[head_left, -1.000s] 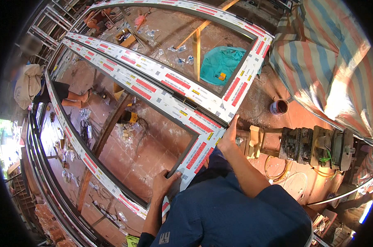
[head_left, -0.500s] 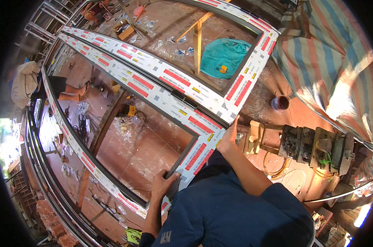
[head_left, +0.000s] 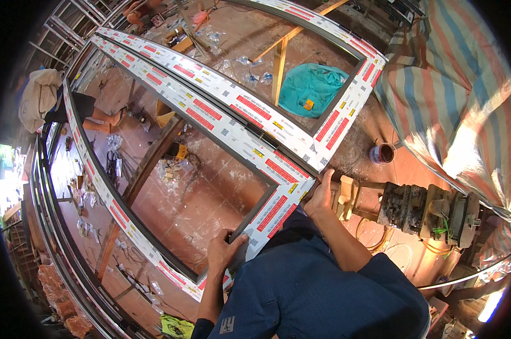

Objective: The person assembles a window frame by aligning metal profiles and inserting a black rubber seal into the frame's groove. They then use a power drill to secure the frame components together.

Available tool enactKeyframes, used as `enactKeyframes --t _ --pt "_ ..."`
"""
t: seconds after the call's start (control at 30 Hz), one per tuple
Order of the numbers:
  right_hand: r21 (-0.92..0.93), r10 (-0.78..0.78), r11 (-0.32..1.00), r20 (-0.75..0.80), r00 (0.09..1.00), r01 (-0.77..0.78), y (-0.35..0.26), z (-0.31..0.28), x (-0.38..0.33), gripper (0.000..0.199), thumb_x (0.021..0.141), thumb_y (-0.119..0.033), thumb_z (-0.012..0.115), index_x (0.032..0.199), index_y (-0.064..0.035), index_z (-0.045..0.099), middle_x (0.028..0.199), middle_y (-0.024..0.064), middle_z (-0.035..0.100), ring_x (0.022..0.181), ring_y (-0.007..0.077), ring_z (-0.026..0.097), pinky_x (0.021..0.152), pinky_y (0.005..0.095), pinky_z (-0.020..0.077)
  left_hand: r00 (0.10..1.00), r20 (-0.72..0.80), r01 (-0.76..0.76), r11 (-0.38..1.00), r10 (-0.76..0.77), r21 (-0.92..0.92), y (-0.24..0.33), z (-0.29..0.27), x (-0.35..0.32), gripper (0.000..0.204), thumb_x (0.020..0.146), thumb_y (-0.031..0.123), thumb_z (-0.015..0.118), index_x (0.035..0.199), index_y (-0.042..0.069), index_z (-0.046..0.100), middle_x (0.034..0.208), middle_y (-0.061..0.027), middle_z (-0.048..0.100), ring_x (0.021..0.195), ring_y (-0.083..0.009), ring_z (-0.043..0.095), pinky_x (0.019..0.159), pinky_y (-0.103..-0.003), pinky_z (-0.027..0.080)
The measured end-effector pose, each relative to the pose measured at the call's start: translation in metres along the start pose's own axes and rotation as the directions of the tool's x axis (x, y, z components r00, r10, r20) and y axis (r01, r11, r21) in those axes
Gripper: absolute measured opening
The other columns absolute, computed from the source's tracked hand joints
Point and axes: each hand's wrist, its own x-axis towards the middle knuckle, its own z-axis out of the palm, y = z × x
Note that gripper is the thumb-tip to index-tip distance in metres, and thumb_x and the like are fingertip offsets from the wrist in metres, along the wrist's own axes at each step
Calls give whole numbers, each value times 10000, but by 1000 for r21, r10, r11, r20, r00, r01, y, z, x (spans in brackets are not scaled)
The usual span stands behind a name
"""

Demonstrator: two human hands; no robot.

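Two long, dark-edged door frame panels lie side by side, covered in white protective film with red patches. The near panel (head_left: 244, 148) spreads before my body, and the far panel (head_left: 255, 113) runs along its far side. A dark seam with a hinge-like piece (head_left: 261, 135) separates them. My left hand (head_left: 224, 250) grips the near panel's short end rail, thumb on top and fingers curled over the inner edge. At the same panel's right corner, beside the seam, my right hand (head_left: 320, 198) holds the outer edge with its thumb up; its other fingers are partly hidden beneath.
Wooden supports (head_left: 148, 161) pass under the panels. A teal cloth bag (head_left: 312, 87) shows through the far opening. To the right stand a paint can (head_left: 382, 153), a dirty bench-like machine (head_left: 419, 209) and a striped tarp (head_left: 447, 85). Another person (head_left: 46, 104) crouches at the left.
The view has shifted slightly, so the panels sit a little lower and to the right. My right hand has slid slightly down along the corner; my left hand keeps its grip.
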Motion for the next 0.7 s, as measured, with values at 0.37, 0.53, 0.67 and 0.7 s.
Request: enactKeyframes --t 0.37,0.53,0.67,0.7 --pt "-198 27 980 87 996 -9 13 -31 3 862 1033 -835 485 1553 -157 593 1449 91 743 1271 316 734 1097 531 575 999 -25 -48 998 47 -28 6 -5 -3 633 931 580 826 1183 0 809 993 -265 818 925 -387 817 825 -456 618" --pt "-128 -47 990 85 995 57 15 -14 2 876 1006 -841 544 1554 -160 606 1488 101 705 1353 331 671 1120 556 548 997 76 1 1000 -3 16 3 -8 1 688 954 610 781 1187 -37 799 1000 -258 813 966 -348 802 847 -436 602" --pt "-43 10 999 56 998 -8 7 2 -2 823 1068 -752 544 1634 -155 510 1563 118 634 1413 340 612 1174 557 500 989 141 43 999 -45 22 11 -19 -3 695 968 634 750 1150 -34 813 985 -261 808 957 -345 800 825 -438 590" --pt "-24 9 1000 22 1000 -8 8 4 -2 824 1069 -753 540 1640 -161 502 1578 120 620 1422 346 602 1179 565 492 988 146 43 999 -45 19 10 -19 -4 694 972 636 744 1141 -33 817 982 -261 807 953 -345 800 819 -439 587"
